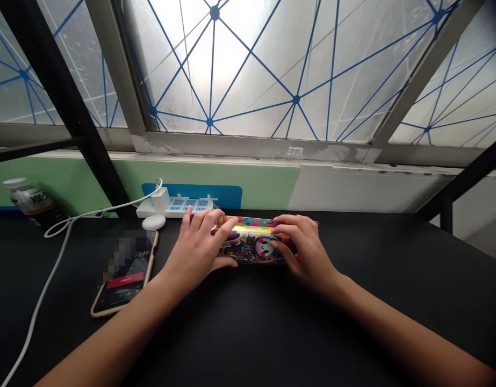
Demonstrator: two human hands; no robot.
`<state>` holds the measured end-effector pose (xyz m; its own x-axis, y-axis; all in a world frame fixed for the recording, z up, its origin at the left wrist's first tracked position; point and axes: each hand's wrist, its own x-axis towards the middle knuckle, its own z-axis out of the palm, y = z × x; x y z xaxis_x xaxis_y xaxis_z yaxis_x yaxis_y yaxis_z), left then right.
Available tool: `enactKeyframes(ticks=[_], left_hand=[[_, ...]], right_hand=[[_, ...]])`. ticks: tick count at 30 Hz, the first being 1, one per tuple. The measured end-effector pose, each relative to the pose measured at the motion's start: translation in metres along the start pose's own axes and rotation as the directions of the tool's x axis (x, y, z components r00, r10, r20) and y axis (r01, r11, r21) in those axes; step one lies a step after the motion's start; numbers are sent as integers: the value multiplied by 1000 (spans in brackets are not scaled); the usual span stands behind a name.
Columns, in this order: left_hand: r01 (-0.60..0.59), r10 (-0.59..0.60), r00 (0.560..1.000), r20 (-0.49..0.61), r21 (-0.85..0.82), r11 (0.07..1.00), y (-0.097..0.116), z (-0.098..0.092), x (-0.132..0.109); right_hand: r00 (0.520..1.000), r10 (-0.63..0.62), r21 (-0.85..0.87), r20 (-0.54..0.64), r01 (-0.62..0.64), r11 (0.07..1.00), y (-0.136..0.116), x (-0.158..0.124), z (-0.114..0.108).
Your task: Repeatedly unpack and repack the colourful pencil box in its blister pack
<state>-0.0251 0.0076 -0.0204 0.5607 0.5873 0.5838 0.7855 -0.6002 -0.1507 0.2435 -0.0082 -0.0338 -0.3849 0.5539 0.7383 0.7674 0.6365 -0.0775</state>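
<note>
A long, brightly patterned pencil case (251,239) lies crosswise on the black table (372,279), near its far edge. My left hand (199,247) rests over the case's left end, fingers curled over the top and thumb along the front. My right hand (302,247) grips the right end the same way, fingers bent over the top edge. Both hands cover the ends of the case; only its middle shows.
A phone (124,274) with a lit screen lies left of my left hand. Behind it are a white earbud case (153,222), a white power strip (179,207) with a charger and a white cable (50,269), and a bottle (32,201) at the far left. A window frame rises beyond the table.
</note>
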Motion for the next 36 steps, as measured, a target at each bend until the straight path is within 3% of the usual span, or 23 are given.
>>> enactKeyframes(ticks=[3,7,14,17,21,25,31,36], left_hand=[[13,-13,1000,-14,4,1000,-4,-3,1],[-36,39,996,75,-52,998,-7,-2,0],[-56,83,966,243,-119,991,-2,5,-1],[-55,104,962,253,-194,979,-3,8,-2],[49,-11,972,235,-159,986,-4,20,-7],[188,-155,926,344,-65,980,-5,33,-13],[232,-176,904,389,-100,968,-7,35,-13],[264,-194,885,424,-113,958,-9,34,-12]], right_hand=[[995,-101,-68,19,102,992,-1,-4,6],[981,-190,-90,47,193,977,-1,-5,13],[955,-184,-76,234,207,975,-5,-6,16],[938,-168,-70,303,198,978,-9,-6,20],[902,-160,-87,402,211,974,-10,-5,27],[878,-148,-103,456,217,971,-12,-3,31],[839,-112,-31,532,152,988,-11,0,21],[775,-33,-19,631,59,998,17,-2,-8]])
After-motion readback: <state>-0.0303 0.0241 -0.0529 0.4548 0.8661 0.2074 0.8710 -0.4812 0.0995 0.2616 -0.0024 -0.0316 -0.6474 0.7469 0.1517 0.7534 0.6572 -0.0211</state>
